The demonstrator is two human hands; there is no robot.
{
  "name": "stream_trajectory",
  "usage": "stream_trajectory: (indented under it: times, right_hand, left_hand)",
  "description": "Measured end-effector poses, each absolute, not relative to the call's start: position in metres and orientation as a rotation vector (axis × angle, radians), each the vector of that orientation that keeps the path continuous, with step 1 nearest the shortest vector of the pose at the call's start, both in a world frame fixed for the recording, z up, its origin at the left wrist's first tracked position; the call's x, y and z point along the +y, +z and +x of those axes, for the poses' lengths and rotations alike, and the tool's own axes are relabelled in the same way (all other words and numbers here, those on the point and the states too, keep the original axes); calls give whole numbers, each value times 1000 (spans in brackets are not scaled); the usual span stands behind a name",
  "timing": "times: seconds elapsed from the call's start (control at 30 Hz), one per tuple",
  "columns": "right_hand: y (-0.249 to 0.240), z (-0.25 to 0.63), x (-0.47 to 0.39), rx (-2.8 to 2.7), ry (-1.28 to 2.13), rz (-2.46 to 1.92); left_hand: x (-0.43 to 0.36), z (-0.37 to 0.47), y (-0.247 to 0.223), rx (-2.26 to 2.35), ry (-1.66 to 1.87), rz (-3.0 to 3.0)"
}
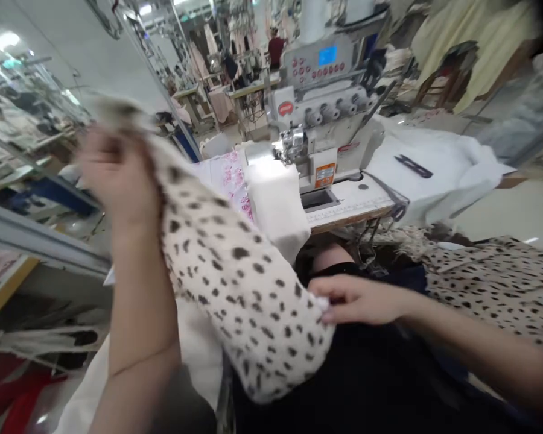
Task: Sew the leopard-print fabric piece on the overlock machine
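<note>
A cream fabric piece with dark spots (pixel 248 277) stretches slantwise between my two hands. My left hand (pixel 117 163), raised at the left and blurred, is closed around its upper end. Lower down, over my lap, my right hand (pixel 357 298) pinches the fabric's right edge between thumb and fingers. Behind the cloth stands an overlock sewing machine (pixel 317 114) with a lit blue display. White cloth (pixel 278 205) hangs over the front of the machine bed, beside pink-patterned fabric (pixel 226 175).
Black thread snips (pixel 414 166) rest on white fabric (pixel 447 150) right of the machine. More spotted fabric (pixel 498 277) is heaped at the lower right. A metal rail (pixel 40 232) runs along the left. A person in dark red (pixel 276 48) is in the background.
</note>
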State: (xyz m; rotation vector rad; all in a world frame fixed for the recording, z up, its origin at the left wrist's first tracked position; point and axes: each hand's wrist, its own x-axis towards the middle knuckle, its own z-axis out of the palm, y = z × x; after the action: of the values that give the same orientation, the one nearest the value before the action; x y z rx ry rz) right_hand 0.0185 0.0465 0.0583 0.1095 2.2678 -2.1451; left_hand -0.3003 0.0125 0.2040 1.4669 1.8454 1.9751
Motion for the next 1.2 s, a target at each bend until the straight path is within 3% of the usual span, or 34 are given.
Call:
stream_trajectory:
  times: [0.1,0.2,0.4,0.7,0.87,0.93,1.07,1.2]
  right_hand:
    - [-11,5,41,2335,-2010,405]
    - [-38,-3,58,2563,-1861,729]
    - [25,-29,107,3155,-2131,911]
    - [32,-63,117,2927,-2282,780]
    - [42,-43,145,3531,-1560,1069]
    - [40,-44,148,3560,-1485,968]
    - [27,-54,134,3204,-1987,634]
    - [17,-60,123,2980,-2349,579]
  left_hand:
    - [66,-271,167,1873,1562,1952]
    - [92,-254,128,1800,1219,2177]
    - [87,-246,131,1755,1032,2281]
    - [132,-238,154,1872,1157,2209]
    - [165,-241,144,2065,1031,2004]
    - [167,-243,142,2086,979,1987]
    - [157,-246,145,2061,814,1939]
    - [149,-245,149,2015,695,1996]
